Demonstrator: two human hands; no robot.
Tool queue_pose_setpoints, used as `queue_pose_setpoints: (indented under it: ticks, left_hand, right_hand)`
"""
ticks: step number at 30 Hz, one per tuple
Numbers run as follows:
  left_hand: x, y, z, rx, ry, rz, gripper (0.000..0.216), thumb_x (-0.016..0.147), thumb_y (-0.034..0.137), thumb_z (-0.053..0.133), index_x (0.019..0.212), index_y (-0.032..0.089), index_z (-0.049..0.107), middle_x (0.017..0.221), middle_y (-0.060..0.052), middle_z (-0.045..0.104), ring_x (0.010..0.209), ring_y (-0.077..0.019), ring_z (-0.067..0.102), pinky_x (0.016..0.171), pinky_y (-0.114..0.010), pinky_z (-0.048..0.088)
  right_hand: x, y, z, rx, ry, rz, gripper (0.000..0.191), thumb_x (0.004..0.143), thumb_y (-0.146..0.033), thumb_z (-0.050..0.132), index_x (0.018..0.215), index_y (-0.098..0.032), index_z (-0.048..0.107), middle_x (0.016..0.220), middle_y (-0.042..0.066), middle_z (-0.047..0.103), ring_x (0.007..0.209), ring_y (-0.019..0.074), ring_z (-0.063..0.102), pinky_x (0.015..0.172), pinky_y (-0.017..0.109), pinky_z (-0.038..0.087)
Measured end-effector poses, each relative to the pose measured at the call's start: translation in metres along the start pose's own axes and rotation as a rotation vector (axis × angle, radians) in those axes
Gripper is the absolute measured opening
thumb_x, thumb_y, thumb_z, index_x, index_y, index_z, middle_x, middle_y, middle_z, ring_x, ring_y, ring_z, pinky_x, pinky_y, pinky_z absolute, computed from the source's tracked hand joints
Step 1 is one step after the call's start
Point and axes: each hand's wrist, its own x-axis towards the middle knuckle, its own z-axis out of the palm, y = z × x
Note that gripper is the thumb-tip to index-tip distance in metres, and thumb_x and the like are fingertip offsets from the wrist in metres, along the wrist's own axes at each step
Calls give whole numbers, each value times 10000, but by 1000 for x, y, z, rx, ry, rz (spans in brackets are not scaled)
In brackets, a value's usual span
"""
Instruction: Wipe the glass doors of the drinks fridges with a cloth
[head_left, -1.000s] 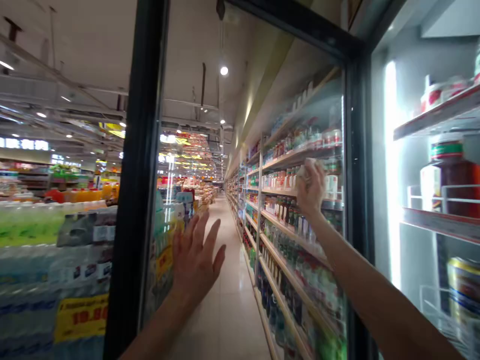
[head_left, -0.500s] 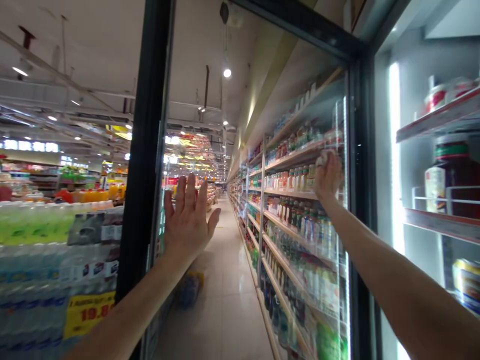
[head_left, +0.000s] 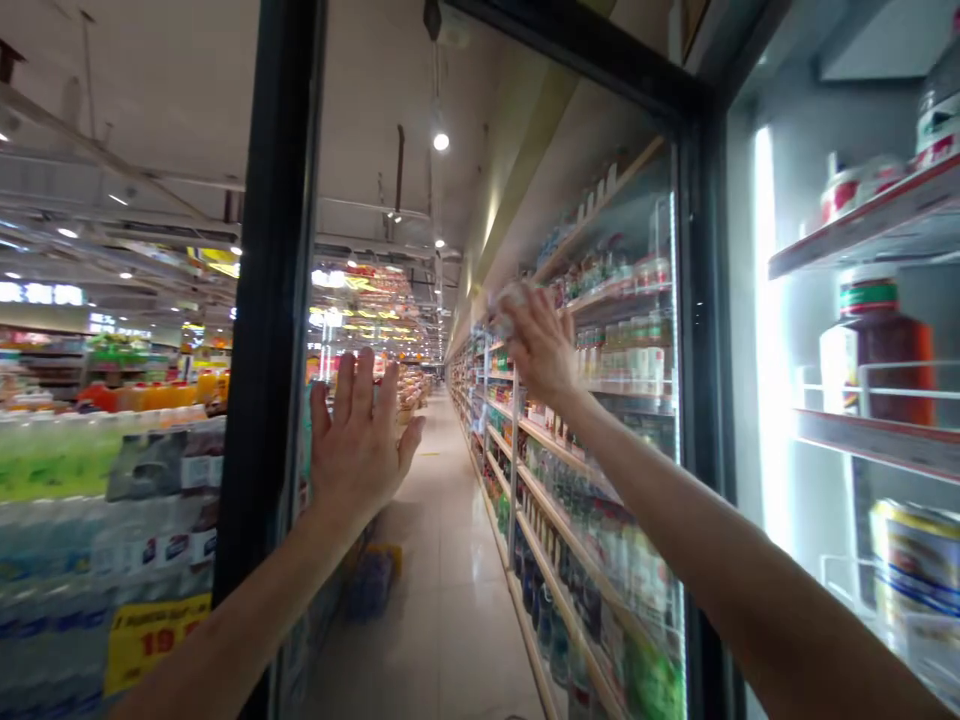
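Nearest was the left hand (head_left: 360,440), grip spread wide, palm flat on the glass door (head_left: 420,150) close to its left frame edge; the right hand (head_left: 541,348) was a bit higher and further along the pane, grip pinched around a white cloth (head_left: 504,303) held up against the glass about mid-width, toward the top edge; off to the right the fridge (head_left: 780,330) had a dark bottle (head_left: 877,345) on a wire shelf (head_left: 877,440) and a can (head_left: 911,555) lower down; through the glass, a long aisle floor (head_left: 450,600) ran away with drink shelves (head_left: 600,520) along its right side.
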Motion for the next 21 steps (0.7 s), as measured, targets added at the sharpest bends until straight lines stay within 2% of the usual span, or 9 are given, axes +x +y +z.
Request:
queue_pose_setpoints:
  ticks: [2, 6, 8, 11, 13, 14, 15, 19, 21]
  left_hand:
    - [0, -1, 1, 4, 0, 5, 603, 876, 394, 433, 1409, 170, 264, 1488, -163, 230, 1397, -286, 131, 1106, -530, 117]
    - [-1, -1, 2, 15, 2, 10, 590, 871, 388, 443, 1390, 148, 298, 1482, -168, 243, 1399, -280, 124, 1112, -516, 113]
    - [-2, -2, 1, -4, 17, 16, 574, 874, 373, 440, 1383, 144, 305, 1471, -165, 276, 1397, -270, 140, 1120, -500, 108]
    - [-5, -4, -3, -113, 78, 54, 556, 893, 331, 403, 1397, 154, 249, 1459, -153, 309, 1391, -228, 181, 1125, -450, 153]
    - [-8, -6, -6, -206, 137, 44, 549, 906, 319, 367, 1406, 165, 202, 1468, -150, 289, 1390, -214, 183, 1117, -434, 197]
    - [-8, -7, -7, -243, 161, 31, 541, 911, 323, 351, 1406, 171, 193, 1471, -149, 278, 1391, -214, 178, 1112, -434, 213]
    - [-9, -7, -8, -269, 176, 24, 531, 916, 330, 335, 1404, 177, 190, 1470, -149, 277, 1390, -216, 178, 1109, -437, 222]
    - [-11, -7, -10, -298, 182, 72, 504, 929, 352, 288, 1398, 196, 191, 1444, -151, 310, 1381, -205, 208, 1101, -429, 257]
    - [-14, -8, -12, -301, 200, 60, 493, 930, 348, 291, 1391, 193, 210, 1430, -154, 325, 1376, -204, 220, 1103, -435, 254]
  right_hand:
    - [3, -15, 1, -6, -94, -192, 453, 825, -270, 436, 1273, -321, 478, 1438, -32, 360, 1354, 194, 260, 1112, 464, 186]
    - [28, -6, -7, -26, 66, 237, 505, 872, -237, 297, 1364, -142, 365, 1455, 134, 303, 1348, 293, 240, 1047, 600, 192]
    - [35, -12, -5, 6, 85, 279, 521, 878, -229, 265, 1383, -120, 327, 1469, 152, 263, 1356, 311, 211, 1036, 620, 184]
    - [23, -44, 4, 72, -53, -82, 473, 857, -265, 378, 1328, -275, 420, 1468, 4, 308, 1372, 230, 210, 1099, 520, 160]
    - [12, -61, 7, 105, -174, -414, 452, 835, -284, 441, 1284, -324, 463, 1452, -30, 342, 1370, 207, 227, 1113, 500, 144]
    - [9, -65, 8, 112, -190, -487, 445, 827, -287, 453, 1270, -329, 476, 1443, -29, 357, 1363, 208, 244, 1112, 505, 144]
    - [10, -64, 8, 114, -160, -450, 444, 823, -285, 454, 1265, -324, 483, 1436, -20, 369, 1355, 214, 263, 1107, 513, 148]
    - [12, -56, 8, 71, 117, 147, 499, 831, -249, 404, 1330, -241, 425, 1454, 66, 331, 1350, 277, 260, 1059, 578, 187]
    - [-6, -64, 9, 73, 73, 39, 499, 833, -249, 412, 1332, -267, 420, 1464, 49, 316, 1362, 265, 239, 1069, 559, 181]
